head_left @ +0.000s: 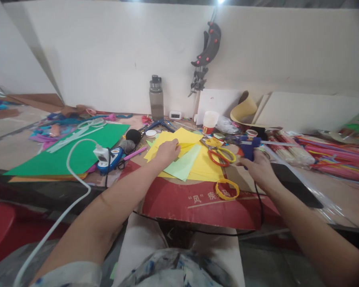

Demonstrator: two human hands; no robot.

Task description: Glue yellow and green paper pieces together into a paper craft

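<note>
My left hand (168,153) is closed on a yellow sheet (187,136), its fingertips pinched at a lifted part of it. Under it lie more yellow sheets (208,169) and a light green piece (184,163). My right hand (259,165) grips a blue glue gun (251,149), whose nozzle points left. A clear glue stick (267,142) sticks out behind it, and a black cord hangs below. Between my hands lie scissors (219,153) with orange and yellow handles. A yellow ring-shaped band (227,189) rests on the red board (194,207) nearer me.
At left are green sheets (62,155) and a blue power strip (110,161) with a white cable. A bottle (156,99), small clock (175,115) and paper cup (210,121) stand at the back. A dark phone-like slab (296,185) and colourful pipe cleaners (335,155) lie right.
</note>
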